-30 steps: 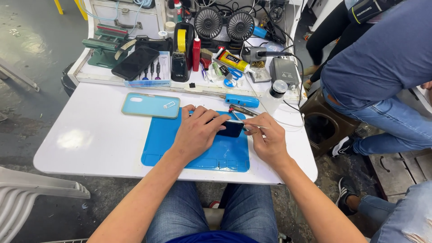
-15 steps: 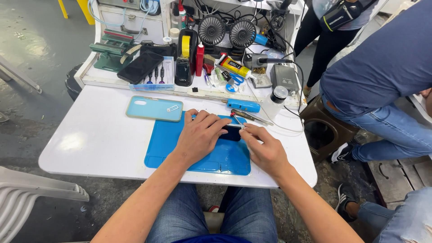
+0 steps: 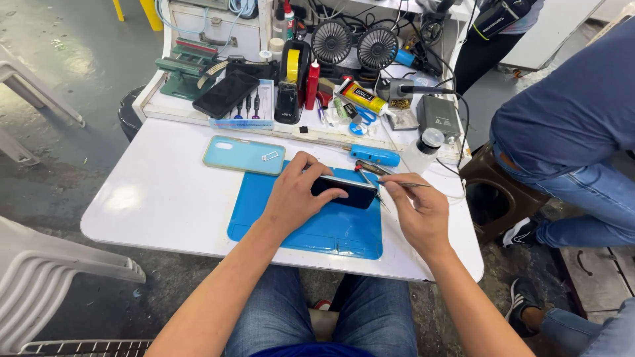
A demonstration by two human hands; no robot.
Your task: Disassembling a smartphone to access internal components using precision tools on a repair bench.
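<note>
Your hands are meeting at frame centre: your left hand [image 3: 294, 198] is clamping the dark phone [image 3: 344, 192], its long axis lying left-right on the blue mat [image 3: 311, 231], while your right hand [image 3: 420, 211] is pinching tweezers [image 3: 403, 184] at the phone's right end.

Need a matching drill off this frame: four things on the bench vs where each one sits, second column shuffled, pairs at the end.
Things
1. dark phone
2. teal phone case
3. blue screwdriver
4. thin metal tool

Places
A. held in the right hand
B. flat on the white table, left of the blue mat
C. on the table just beyond the mat's far edge
D. on the blue mat, under the left hand

Pairs: 1-D, 2-B, 3-C, 4-A
</note>
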